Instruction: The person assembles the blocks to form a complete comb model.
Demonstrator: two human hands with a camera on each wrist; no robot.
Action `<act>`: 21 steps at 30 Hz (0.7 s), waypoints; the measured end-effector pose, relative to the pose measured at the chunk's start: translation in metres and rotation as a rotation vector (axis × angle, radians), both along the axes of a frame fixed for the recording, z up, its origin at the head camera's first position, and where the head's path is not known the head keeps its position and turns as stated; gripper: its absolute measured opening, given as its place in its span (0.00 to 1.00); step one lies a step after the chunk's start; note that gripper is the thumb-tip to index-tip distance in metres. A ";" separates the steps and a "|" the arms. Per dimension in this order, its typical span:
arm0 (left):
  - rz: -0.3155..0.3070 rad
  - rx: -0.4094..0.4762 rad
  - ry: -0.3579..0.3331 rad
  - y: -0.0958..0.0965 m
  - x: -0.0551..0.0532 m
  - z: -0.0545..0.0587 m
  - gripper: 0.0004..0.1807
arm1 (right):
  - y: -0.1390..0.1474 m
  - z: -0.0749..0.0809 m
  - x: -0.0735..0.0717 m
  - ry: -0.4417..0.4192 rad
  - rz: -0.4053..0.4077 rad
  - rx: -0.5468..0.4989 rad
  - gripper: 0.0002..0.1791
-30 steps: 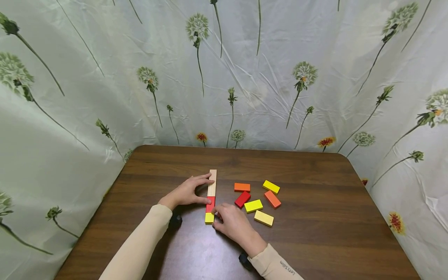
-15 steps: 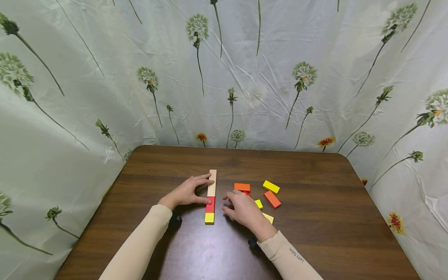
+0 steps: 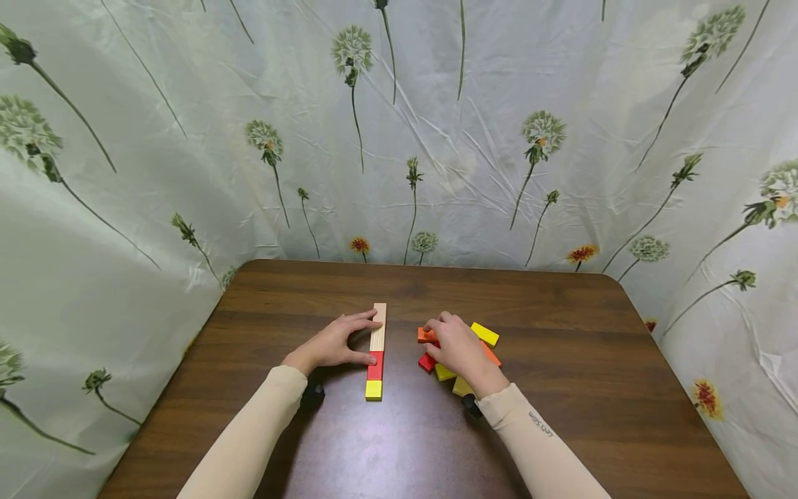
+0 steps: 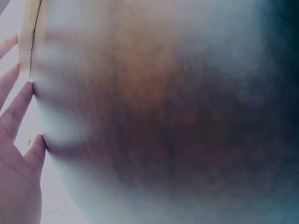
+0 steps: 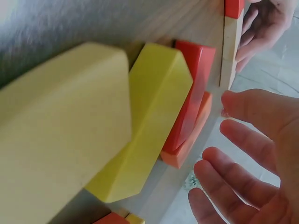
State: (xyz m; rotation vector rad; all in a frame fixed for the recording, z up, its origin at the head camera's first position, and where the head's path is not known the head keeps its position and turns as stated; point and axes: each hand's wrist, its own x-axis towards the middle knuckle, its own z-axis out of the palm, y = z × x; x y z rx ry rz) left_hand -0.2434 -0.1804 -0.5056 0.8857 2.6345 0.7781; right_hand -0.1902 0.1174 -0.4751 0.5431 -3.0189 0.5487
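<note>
A straight row runs away from me on the table: pale wooden blocks [image 3: 377,341] at the far end, then a red block [image 3: 375,371], with a yellow block [image 3: 373,392] nearest. My left hand [image 3: 339,339] rests along the row's left side, fingers spread, fingertips at the pale wood and thumb at the red block. To the right, my right hand [image 3: 463,352] hangs over the loose blocks, its fingertips near an orange block [image 3: 424,335]. In the right wrist view its fingers [image 5: 247,140] are apart and hold nothing.
Under and around the right hand lie a loose red block [image 3: 427,362], a yellow block [image 3: 444,373], a cream block [image 3: 462,387], another orange block [image 3: 491,353] and a far yellow block [image 3: 485,335]. A flowered curtain [image 3: 474,173] hangs behind the brown table [image 3: 561,416].
My right hand has left the near end of the row and moved right and away from me, over the loose blocks. The left hand and the row stay put.
</note>
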 end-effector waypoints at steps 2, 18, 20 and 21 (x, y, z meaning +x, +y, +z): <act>0.000 0.001 -0.003 0.000 0.000 0.000 0.42 | 0.001 0.001 -0.002 -0.027 -0.004 0.003 0.17; -0.006 0.014 0.007 -0.001 -0.001 -0.003 0.43 | 0.009 -0.006 -0.015 -0.030 -0.020 0.023 0.12; -0.008 0.010 0.012 -0.002 -0.001 -0.003 0.43 | 0.008 -0.006 -0.017 -0.022 -0.019 0.029 0.11; -0.007 0.008 0.014 -0.002 -0.001 -0.003 0.43 | 0.008 -0.006 -0.017 -0.019 -0.018 0.030 0.10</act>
